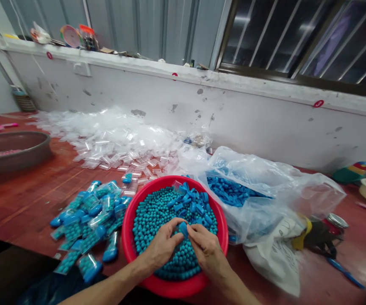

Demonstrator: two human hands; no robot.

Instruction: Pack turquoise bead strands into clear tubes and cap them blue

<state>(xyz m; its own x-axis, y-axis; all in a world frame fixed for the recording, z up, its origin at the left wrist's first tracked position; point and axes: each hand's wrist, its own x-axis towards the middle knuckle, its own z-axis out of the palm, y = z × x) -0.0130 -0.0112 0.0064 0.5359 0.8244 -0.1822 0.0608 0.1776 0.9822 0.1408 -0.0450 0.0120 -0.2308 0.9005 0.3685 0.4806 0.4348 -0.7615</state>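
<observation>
A red basin (127, 237) holds many teal beads (154, 212) and a heap of blue plastic caps (192, 203) at its back right. Above the beads, my left hand (164, 243) and my right hand (206, 250) meet at a small blue piece (183, 229). My left thumb and fingers close round it from the left, and my right fingertips pinch its right side. Whether a clear case is attached to it is hidden by the fingers. Left of the basin lies a pile of clear cases filled with teal beads and topped in blue (90, 212).
Clear empty cases (116, 131) are heaped along the wall. A plastic bag (259, 173) of blue caps lies right of the basin. A brown bowl (40, 148) sits far left. A white sack (275, 254), a jar (337, 222) and a blue pen (345, 273) are at the right.
</observation>
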